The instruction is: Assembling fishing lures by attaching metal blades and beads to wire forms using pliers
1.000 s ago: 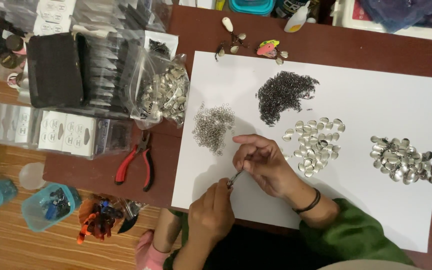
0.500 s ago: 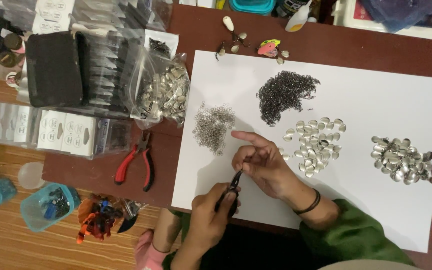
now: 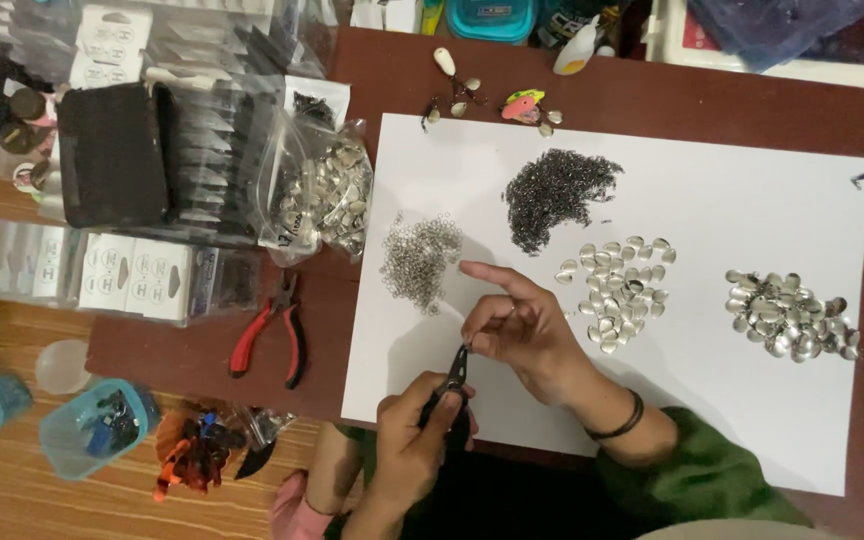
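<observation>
While gripped, black pliers (image 3: pixel 455 378) tip-up toward right hand (image 3: pixel 527 330).

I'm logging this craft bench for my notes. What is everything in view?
paper sheet: one, white, on the brown table
small rings: one pile, silver, sheet's left part
tiny beads: one pile, dark grey, sheet's top
metal shells: two piles, silver, sheet's middle and right
red-handled pliers: one, left of sheet
bag of shells: one, clear, beside sheet
black case: one, far left
black pliers: one, in left hand
right hand: pinching at the pliers' tip
</observation>
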